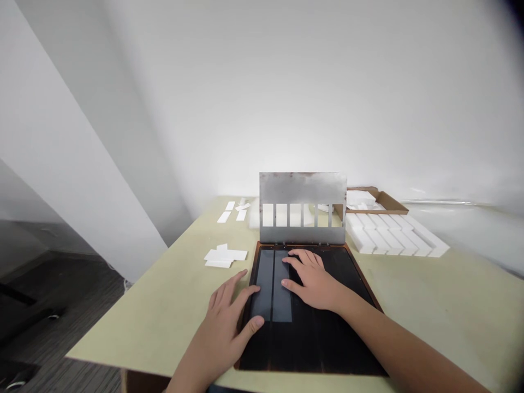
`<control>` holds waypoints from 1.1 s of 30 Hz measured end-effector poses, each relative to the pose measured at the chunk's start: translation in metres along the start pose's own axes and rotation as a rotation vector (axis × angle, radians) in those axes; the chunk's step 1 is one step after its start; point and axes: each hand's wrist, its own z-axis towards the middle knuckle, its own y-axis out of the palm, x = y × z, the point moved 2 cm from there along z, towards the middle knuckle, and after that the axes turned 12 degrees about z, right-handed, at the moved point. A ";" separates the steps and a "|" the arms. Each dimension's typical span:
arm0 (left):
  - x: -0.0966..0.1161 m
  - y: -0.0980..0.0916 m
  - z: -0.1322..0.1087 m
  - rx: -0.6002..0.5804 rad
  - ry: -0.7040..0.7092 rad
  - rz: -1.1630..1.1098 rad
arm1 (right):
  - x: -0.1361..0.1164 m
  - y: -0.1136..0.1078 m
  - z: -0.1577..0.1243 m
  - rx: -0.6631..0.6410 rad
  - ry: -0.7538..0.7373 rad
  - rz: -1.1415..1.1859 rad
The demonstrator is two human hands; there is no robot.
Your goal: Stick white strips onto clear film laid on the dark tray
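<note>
Your right hand (311,278) lay open across the two grey strips (262,286), long axes running away from you on the black plate (311,344), your open left hand (225,330) just beside them, neither gripping anything.

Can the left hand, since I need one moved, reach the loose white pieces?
Probably yes: the left hand is by the black panel, and the white pieces lie just ahead on the table, nothing between.

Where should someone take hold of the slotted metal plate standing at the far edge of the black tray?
Probably by the solid upper band of the slotted metal plate, coming from the near side over the black tray, fingers hooked over its top edge. It stands upright, that band is unbroken, and the strips between its windows look narrow.
</note>
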 end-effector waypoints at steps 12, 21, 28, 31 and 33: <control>0.001 -0.003 0.000 -0.014 -0.010 -0.012 | 0.002 0.001 0.001 0.004 0.008 0.000; 0.001 -0.002 0.000 -0.004 -0.003 -0.003 | 0.001 0.001 0.001 0.005 0.005 0.004; 0.001 -0.003 0.000 0.010 0.000 0.001 | 0.001 0.001 0.000 0.002 0.000 0.006; 0.001 -0.004 0.000 0.025 0.007 0.003 | 0.001 0.000 0.000 0.001 0.003 0.008; 0.001 -0.004 -0.001 0.041 0.018 0.006 | 0.000 0.000 0.000 0.006 0.003 0.010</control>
